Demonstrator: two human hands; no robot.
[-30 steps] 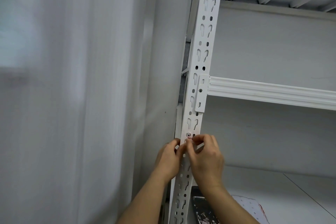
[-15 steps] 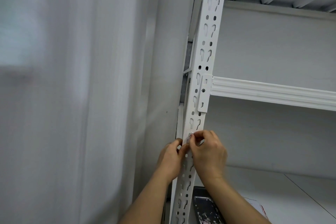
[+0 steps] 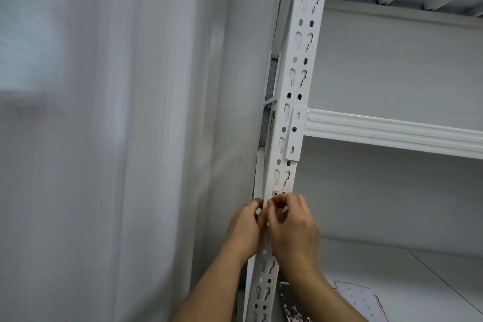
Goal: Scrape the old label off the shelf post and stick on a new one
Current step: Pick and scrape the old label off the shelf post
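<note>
The white slotted shelf post [image 3: 285, 123] is being pinched just below the shelf beam [image 3: 392, 131]. It is being touched by the left hand [image 3: 245, 227] and right hand [image 3: 292, 227], fingertips curled narrow; whether a label is being held cannot be told. A speckled scraper [image 3: 290, 306] is lying on the lower shelf [image 3: 418, 282].

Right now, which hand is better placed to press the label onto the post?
Right, probably. The right hand has its fingertips on the front face of the post, where the label work is. The left hand sits at the post's left edge, seemingly steadying it.
</note>
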